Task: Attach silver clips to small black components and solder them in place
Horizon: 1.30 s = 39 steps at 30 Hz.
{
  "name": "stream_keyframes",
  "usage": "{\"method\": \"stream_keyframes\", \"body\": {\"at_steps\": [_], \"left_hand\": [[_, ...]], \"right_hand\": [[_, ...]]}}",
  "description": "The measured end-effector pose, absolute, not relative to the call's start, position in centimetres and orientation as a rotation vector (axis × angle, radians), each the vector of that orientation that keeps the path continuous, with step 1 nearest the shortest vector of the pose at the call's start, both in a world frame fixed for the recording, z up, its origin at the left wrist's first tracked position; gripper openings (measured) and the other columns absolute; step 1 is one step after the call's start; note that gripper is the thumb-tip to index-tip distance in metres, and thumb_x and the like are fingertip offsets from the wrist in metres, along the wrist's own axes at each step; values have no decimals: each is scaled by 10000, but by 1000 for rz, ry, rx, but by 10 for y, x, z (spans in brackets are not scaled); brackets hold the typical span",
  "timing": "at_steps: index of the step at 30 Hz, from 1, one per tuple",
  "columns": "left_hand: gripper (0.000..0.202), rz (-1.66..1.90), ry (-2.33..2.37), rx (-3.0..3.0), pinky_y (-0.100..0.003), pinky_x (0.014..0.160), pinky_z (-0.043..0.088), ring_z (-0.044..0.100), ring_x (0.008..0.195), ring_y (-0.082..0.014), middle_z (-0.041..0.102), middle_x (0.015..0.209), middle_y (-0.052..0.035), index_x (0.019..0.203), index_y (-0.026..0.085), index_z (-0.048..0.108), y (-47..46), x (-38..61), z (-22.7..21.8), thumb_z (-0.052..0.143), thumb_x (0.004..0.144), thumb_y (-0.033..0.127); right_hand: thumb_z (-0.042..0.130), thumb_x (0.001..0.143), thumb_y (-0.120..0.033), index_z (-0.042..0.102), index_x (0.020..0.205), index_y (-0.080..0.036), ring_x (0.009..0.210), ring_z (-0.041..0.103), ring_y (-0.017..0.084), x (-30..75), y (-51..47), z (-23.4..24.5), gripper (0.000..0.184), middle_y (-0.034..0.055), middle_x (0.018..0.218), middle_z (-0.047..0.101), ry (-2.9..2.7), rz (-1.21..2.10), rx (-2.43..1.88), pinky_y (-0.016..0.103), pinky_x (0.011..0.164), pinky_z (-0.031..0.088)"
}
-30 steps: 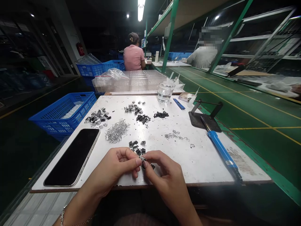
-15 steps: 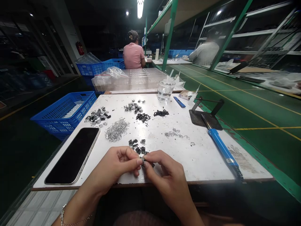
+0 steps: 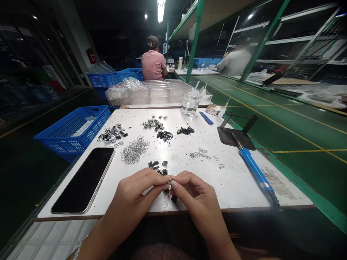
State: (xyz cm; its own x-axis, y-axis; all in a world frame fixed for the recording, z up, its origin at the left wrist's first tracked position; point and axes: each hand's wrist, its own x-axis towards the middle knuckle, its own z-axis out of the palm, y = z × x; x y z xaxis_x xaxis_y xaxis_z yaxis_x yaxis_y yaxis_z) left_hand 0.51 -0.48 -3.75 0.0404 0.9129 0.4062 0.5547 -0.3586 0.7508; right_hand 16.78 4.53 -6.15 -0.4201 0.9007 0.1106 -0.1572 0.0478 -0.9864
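Note:
Between my fingertips, over the near edge of the white table (image 3: 187,159), is a small shiny metal part (image 3: 170,182), mostly covered by the fingers. My left hand (image 3: 137,191) pinches it from one side, thumb against forefinger. From the other side my right hand (image 3: 199,198) grips it, its fingers curled. Several small black parts (image 3: 154,165) lie just beyond and beneath the hands. Farther back are a heap of thin bent metal pieces (image 3: 135,150), black-and-silver pieces (image 3: 112,134), metal pieces (image 3: 154,124) and two heaps of tiny black bits (image 3: 185,130).
A phone (image 3: 84,180) lies at the left. On the right, a blue soldering iron (image 3: 255,168) leans on a metal stand (image 3: 235,137). A clear cup of liquid (image 3: 190,104) and clear trays (image 3: 162,92) stand behind. Blue crates (image 3: 73,130) are at the left; two people sit farther off.
My left hand has turned and its fingers have straightened over the metal part. Both hands have shifted slightly right, uncovering some black parts under them.

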Motion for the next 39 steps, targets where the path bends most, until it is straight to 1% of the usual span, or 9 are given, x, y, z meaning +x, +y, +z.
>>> {"method": "stream_keyframes", "body": {"at_steps": [4,10,14,19,21,26,29,35,39], "left_hand": [[210,1346,1492,2199,-258,792,521,611,885,-158,645,940,-68,998,173,636,-8,11,-45,560,857,37],[226,1293,1608,2406,-313,831,508,569,946,-190,609,974,-99,1044,143,591,-12,18,-48,551,856,24],[205,1267,1704,2594,-357,793,503,562,920,-217,633,948,-110,1027,114,603,-10,18,-45,586,839,35],[149,1276,1875,2752,-373,740,488,589,870,-231,682,912,-98,972,127,616,-8,21,-47,611,832,79],[164,1279,1894,2775,-371,735,481,601,864,-232,692,917,-101,982,123,620,-9,21,-49,619,824,79],[227,1257,1923,2834,-382,736,451,602,862,-246,703,911,-116,1016,85,628,-12,18,-51,665,793,76],[225,1227,1935,2851,-387,737,439,596,861,-252,706,908,-121,1004,72,634,-12,16,-52,679,784,75],[242,1250,1944,2752,-389,767,422,580,873,-242,701,903,-98,1003,98,628,-20,12,-48,680,770,59],[327,1247,2032,2515,-411,881,376,556,960,-246,672,968,-72,1089,162,593,-45,-14,-44,662,784,67]], "right_hand": [[663,833,-320,683,863,-182,717,635,144,169,47,-62,142,24,752,664,-1415,1593,-786,241,664,523],[719,788,-282,688,819,-186,682,631,113,167,46,-62,105,3,750,665,-1360,1628,-795,194,642,519],[713,793,-288,693,807,-187,667,613,105,165,46,-62,103,-1,748,667,-1363,1576,-815,186,636,508],[699,803,-297,691,823,-194,705,610,124,165,47,-62,104,6,789,676,-1422,1548,-836,208,658,503],[677,820,-309,685,823,-196,728,611,134,166,48,-61,113,10,801,676,-1457,1540,-828,220,674,502],[584,886,-358,637,736,-186,693,587,137,170,49,-59,233,5,713,621,-1581,1530,-798,229,660,484],[564,903,-336,648,769,-194,724,590,135,170,49,-58,213,1,741,625,-1652,1490,-790,226,698,470],[552,916,-304,692,883,-232,805,612,139,169,48,-59,161,0,852,663,-1818,1320,-770,224,741,456],[557,912,-309,681,889,-257,808,625,138,171,47,-63,137,-15,869,678,-1785,1225,-824,220,728,461]]}}
